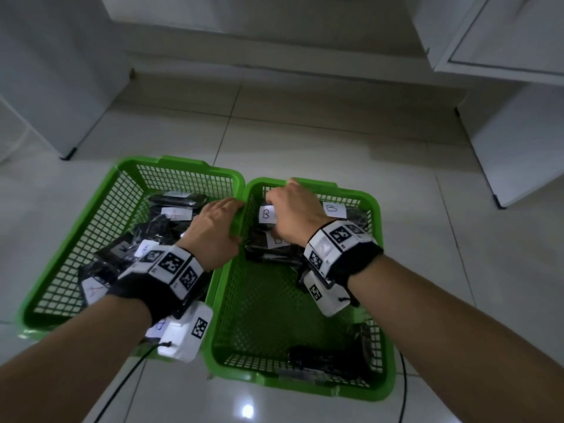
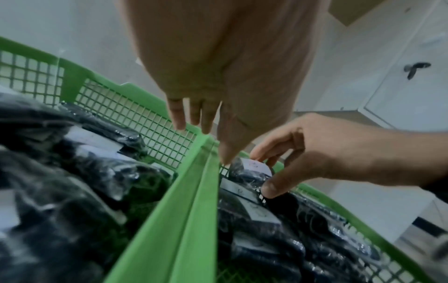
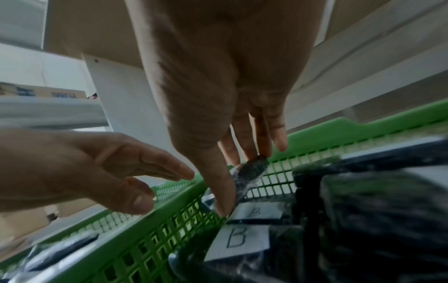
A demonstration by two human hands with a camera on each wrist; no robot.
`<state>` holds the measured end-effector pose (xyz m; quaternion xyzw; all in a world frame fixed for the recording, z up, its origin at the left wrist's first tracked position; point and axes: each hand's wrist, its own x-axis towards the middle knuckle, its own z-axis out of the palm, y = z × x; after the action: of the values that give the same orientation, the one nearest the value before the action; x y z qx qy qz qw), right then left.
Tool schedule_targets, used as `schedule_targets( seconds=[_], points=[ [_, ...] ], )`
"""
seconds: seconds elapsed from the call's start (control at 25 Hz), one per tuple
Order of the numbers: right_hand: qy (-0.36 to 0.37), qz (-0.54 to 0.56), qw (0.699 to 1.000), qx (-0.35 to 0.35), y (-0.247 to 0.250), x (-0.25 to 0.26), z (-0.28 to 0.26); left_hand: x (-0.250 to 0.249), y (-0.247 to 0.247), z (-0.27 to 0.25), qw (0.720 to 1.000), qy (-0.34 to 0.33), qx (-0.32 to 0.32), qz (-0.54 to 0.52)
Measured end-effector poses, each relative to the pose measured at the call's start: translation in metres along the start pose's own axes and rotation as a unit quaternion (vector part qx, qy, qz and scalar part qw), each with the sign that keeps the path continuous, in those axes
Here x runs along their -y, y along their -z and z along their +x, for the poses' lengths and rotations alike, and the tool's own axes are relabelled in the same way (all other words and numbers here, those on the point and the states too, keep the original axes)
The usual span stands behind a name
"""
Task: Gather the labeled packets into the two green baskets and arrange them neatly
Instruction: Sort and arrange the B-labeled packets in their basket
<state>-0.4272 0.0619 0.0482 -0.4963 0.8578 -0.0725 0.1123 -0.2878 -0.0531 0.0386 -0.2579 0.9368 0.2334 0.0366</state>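
Pale tiled floor (image 1: 305, 138), dim light, white cabinet bases along the far side; two green mesh baskets sit side by side on the tiles, touching along their inner rims. Left basket (image 1: 100, 215) holds a loose heap of black wrapped packets with "A" labels (image 1: 176, 214), lying at mixed angles. Right basket (image 1: 375, 315) holds "B" packets, most bunched at its far end, with more dark packets at the near end and bare mesh between. Right hand (image 1: 294, 212) is down in the far-left corner of the right basket; in the right wrist view the thumb and fingertips (image 3: 263, 151) pinch the upper edge of one black packet (image 3: 252, 172), which stands tilted against the mesh wall above two flat "B" labels (image 3: 236, 242). The grip is narrow, closed on the wrapper edge only. Left hand (image 1: 215, 232) rests over the shared rims, fingers loosely extended, holding nothing; whether it presses on the rim I cannot tell. Relation that matters: the pinched packet lies directly below the right fingertips, its long axis running roughly up the wall rather than flat like its neighbours, so the right hand is plainly the nearer one. Judgement: laying it down parallel to the labelled packets beside it would suit the task. Risk: the slick wrapper may slip from so small a pinch.
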Motion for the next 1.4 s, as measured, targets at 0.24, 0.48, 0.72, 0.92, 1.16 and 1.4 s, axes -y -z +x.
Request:
schedule_targets(
  seconds=[0.24, 0.48, 0.72, 0.92, 1.16, 1.4],
  points=[
    [0.002, -0.051, 0.999, 0.011, -0.005, 0.007, 0.007, 0.01, -0.01, 0.003, 0.999, -0.005, 0.007, 0.046],
    [0.02, -0.045, 0.999, 0.02, -0.013, 0.006, 0.014, 0.008, -0.011, 0.004, 0.998, -0.008, 0.023, 0.061],
    [-0.004, -0.095, 0.995, -0.04, -0.015, -0.013, 0.017, 0.003, -0.007, 0.003, 0.997, -0.005, 0.033, 0.065],
    [-0.005, -0.085, 0.995, -0.049, -0.006, -0.021, -0.003, -0.024, 0.001, -0.012, 0.988, -0.03, 0.003, 0.15],
    [-0.066, 0.099, 0.993, 0.019, 0.019, -0.042, -0.101, -0.077, -0.034, -0.051, 0.954, -0.173, 0.245, -0.033],
    [-0.03, -0.051, 0.97, 0.234, 0.008, -0.048, -0.173, -0.092, -0.076, -0.064, 0.897, -0.197, 0.394, 0.032]
  ],
)
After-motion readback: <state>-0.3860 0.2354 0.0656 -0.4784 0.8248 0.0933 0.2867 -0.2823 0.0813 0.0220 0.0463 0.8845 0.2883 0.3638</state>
